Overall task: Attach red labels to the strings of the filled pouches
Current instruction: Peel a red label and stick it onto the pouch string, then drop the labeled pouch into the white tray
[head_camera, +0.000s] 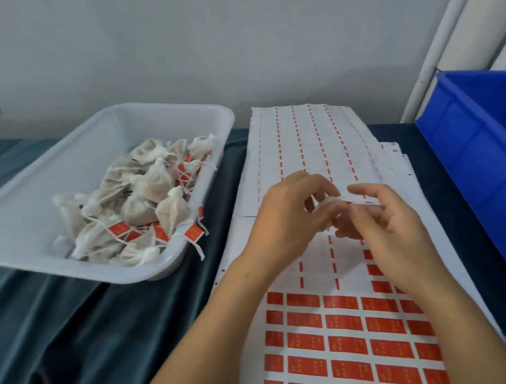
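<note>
Several filled white pouches (154, 186) with strings lie heaped in a translucent white tray (15, 228) at the left; some carry red labels (118, 228). In front of me lies a label sheet (345, 348) with rows of red labels on its near part and bare backing further away. Both hands hover above the bare backing, fingertips nearly meeting. My left hand (287, 216) has curled fingers, blurred, and no label or pouch shows in them. My right hand (393, 226) has its forefinger stretched toward the left hand and holds nothing visible.
A second, peeled sheet (305, 139) with thin red strips lies beyond the hands, over more sheets (394, 153). A blue plastic bin (482, 155) stands at the right. A dark teal cloth (76, 342) covers the table. A grey wall rises behind.
</note>
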`<state>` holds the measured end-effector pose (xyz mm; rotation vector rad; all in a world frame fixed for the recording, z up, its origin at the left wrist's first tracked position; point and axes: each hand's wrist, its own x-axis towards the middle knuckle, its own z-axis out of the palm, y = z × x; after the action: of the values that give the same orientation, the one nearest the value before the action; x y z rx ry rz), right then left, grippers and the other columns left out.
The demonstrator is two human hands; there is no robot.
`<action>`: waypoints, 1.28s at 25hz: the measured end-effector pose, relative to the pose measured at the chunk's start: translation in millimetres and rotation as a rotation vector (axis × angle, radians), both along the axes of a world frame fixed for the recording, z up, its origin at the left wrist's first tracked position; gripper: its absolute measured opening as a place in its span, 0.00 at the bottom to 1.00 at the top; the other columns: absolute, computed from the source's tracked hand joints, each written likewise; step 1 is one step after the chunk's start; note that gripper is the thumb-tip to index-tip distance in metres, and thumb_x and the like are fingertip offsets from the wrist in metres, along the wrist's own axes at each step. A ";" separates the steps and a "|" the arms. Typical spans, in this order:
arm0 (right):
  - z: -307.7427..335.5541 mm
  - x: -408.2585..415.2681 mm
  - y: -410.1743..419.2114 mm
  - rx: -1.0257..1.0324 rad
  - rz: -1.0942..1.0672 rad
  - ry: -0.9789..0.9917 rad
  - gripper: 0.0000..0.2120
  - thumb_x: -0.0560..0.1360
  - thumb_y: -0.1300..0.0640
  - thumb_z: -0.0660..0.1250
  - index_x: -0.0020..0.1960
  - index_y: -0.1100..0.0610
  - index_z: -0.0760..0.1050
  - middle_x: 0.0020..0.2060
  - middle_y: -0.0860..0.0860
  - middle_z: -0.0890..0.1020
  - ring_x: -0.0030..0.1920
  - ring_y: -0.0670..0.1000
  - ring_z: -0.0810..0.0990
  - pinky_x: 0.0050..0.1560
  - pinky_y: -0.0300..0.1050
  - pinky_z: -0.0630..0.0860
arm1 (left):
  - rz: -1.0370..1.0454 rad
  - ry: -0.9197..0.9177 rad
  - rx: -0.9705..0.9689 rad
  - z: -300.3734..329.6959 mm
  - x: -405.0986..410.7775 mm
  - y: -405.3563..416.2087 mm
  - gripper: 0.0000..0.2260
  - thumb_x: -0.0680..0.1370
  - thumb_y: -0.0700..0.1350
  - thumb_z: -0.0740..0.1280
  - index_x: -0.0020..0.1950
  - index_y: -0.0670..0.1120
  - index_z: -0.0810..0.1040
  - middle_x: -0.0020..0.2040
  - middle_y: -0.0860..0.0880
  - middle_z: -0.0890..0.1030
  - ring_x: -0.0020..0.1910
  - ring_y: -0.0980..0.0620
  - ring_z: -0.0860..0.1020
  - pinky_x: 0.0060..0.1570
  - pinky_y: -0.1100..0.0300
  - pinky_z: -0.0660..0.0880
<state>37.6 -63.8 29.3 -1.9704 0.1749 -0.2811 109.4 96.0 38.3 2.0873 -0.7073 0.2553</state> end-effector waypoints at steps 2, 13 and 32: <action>12.5 2.4 8.1 -0.021 0.071 0.001 0.25 0.74 0.37 0.63 0.71 0.35 0.67 0.53 0.39 0.85 0.52 0.40 0.85 0.52 0.42 0.80 | 0.020 -0.058 -0.016 15.5 3.6 4.8 0.05 0.80 0.50 0.74 0.52 0.51 0.85 0.46 0.56 0.81 0.43 0.58 0.80 0.44 0.59 0.80; 57.3 93.1 108.2 0.061 0.370 -0.159 0.18 0.80 0.55 0.67 0.67 0.41 0.72 0.60 0.36 0.81 0.63 0.33 0.76 0.63 0.40 0.73 | 0.218 -0.397 0.341 91.1 50.2 91.1 0.05 0.79 0.39 0.70 0.50 0.37 0.79 0.46 0.40 0.77 0.43 0.42 0.74 0.41 0.46 0.70; 67.0 133.8 143.3 -0.585 0.335 -0.104 0.07 0.71 0.65 0.61 0.47 0.56 0.69 0.51 0.54 0.75 0.57 0.60 0.74 0.46 0.51 0.68 | 0.486 -0.417 0.819 72.1 78.6 107.8 0.08 0.78 0.42 0.63 0.48 0.48 0.63 0.41 0.51 0.67 0.43 0.47 0.67 0.43 0.52 0.62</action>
<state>171.4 79.5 96.3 -2.5082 -0.3414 -0.2294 188.0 203.8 110.4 3.0342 -0.5775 0.7942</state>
